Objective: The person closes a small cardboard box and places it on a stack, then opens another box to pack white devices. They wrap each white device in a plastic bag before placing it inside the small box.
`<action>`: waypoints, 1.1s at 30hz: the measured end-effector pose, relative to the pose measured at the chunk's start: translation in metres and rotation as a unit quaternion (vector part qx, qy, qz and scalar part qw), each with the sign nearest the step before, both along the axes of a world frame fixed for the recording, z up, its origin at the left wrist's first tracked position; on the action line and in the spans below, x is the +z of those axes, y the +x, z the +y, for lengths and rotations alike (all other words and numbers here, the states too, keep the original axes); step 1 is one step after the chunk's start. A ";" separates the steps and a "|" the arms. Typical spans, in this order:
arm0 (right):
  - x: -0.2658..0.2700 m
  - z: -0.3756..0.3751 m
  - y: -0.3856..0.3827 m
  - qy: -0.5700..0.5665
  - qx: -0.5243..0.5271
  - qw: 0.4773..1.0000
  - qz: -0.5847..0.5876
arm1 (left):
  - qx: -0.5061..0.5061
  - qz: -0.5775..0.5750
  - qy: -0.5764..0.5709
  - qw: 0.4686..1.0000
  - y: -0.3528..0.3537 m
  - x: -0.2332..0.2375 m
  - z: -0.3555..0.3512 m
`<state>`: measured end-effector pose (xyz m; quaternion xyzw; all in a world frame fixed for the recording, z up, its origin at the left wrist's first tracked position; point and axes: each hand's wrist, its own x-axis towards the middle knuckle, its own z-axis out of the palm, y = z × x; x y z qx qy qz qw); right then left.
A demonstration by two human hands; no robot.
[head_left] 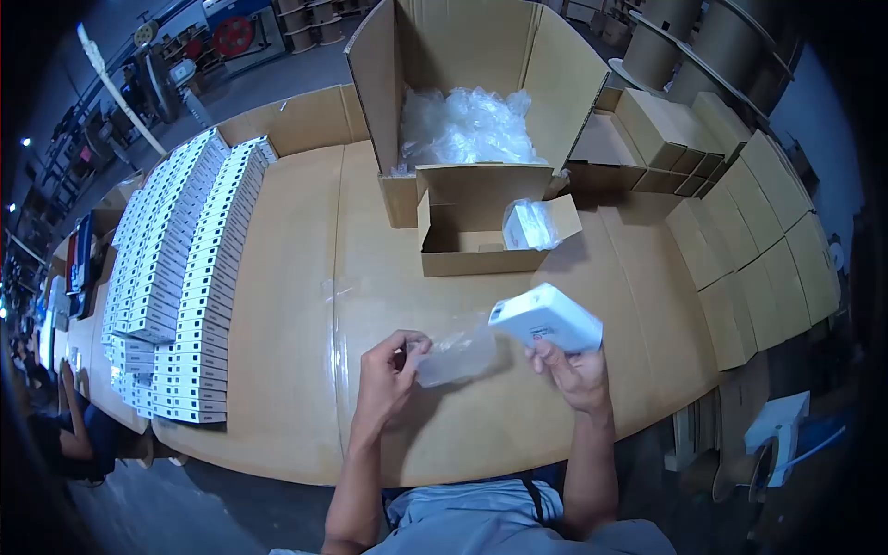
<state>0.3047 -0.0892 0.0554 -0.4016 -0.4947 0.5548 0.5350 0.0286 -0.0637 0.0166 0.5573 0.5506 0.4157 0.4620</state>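
Observation:
My left hand [393,370] pinches the edge of a clear plastic bag [458,356] over the cardboard-covered table. In my right hand [573,373] is a white box [546,319], tilted, with small print on its face; its left end is beside the bag, and whether they touch I cannot tell. Beyond my hands stands an open small carton [476,265], which holds a white box in clear wrap [530,226] at its right side. Behind that carton, a tall open carton [462,46] contains a heap of clear plastic bags [472,125].
Rows of stacked white boxes [203,324] line the left of the table [287,277]. Closed brown cartons [768,250] are stacked along the right edge, with more cartons [666,129] at the back right. A person's arm [74,421] shows at far left.

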 end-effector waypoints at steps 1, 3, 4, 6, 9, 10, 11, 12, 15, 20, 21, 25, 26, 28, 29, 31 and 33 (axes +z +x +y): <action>0.002 0.002 -0.001 0.019 -0.020 1.000 0.004 | -0.023 0.011 0.017 1.000 -0.001 0.002 -0.001; 0.005 0.007 -0.012 0.056 -0.060 0.997 0.013 | -0.069 0.033 0.051 0.996 -0.001 0.003 -0.001; 0.022 0.012 -0.024 0.084 -0.096 0.990 -0.058 | -0.077 0.024 0.054 0.995 -0.001 0.003 -0.001; 0.033 0.023 -0.042 0.172 -0.107 0.977 -0.064 | -0.096 0.006 0.060 0.994 0.001 0.003 -0.001; 0.013 0.035 -0.037 0.228 -0.027 0.962 -0.151 | -0.102 -0.015 0.019 0.994 0.002 0.001 0.000; 0.009 0.037 -0.033 0.249 0.004 0.950 -0.187 | -0.093 -0.052 0.015 0.994 0.004 0.000 0.000; 0.007 0.037 -0.028 0.264 0.032 0.934 -0.240 | -0.098 -0.041 0.003 0.994 0.003 0.000 0.001; 0.010 0.036 -0.024 0.278 0.060 0.914 -0.290 | -0.102 -0.030 -0.010 0.994 0.001 0.001 0.004; 0.019 0.032 -0.022 0.262 0.101 0.899 -0.335 | -0.140 -0.059 -0.028 0.988 -0.007 -0.012 0.010; 0.010 0.036 -0.019 0.219 0.164 0.922 -0.275 | -0.161 -0.107 -0.077 0.978 -0.010 -0.028 0.014; 0.006 0.035 -0.019 0.205 0.175 0.925 -0.268 | -0.158 -0.111 -0.074 0.978 -0.008 -0.026 0.015; -0.008 0.035 -0.021 0.190 0.151 0.942 -0.233 | -0.121 -0.138 -0.085 0.979 -0.006 -0.033 0.010; -0.010 0.034 -0.020 0.188 0.152 0.940 -0.240 | -0.097 -0.147 -0.075 0.982 -0.005 -0.035 0.007; -0.005 0.034 -0.020 0.184 0.153 0.937 -0.255 | -0.051 -0.163 -0.053 0.984 -0.001 -0.035 0.000; -0.003 0.033 -0.021 0.178 0.152 0.938 -0.255 | -0.042 -0.179 -0.060 0.981 0.000 -0.035 -0.003; 0.001 0.032 -0.022 0.168 0.151 0.940 -0.257 | -0.024 -0.213 -0.073 0.974 0.002 -0.033 -0.007; 0.001 0.035 -0.022 0.176 0.160 0.940 -0.246 | -0.013 -0.210 -0.074 0.975 0.001 -0.026 -0.010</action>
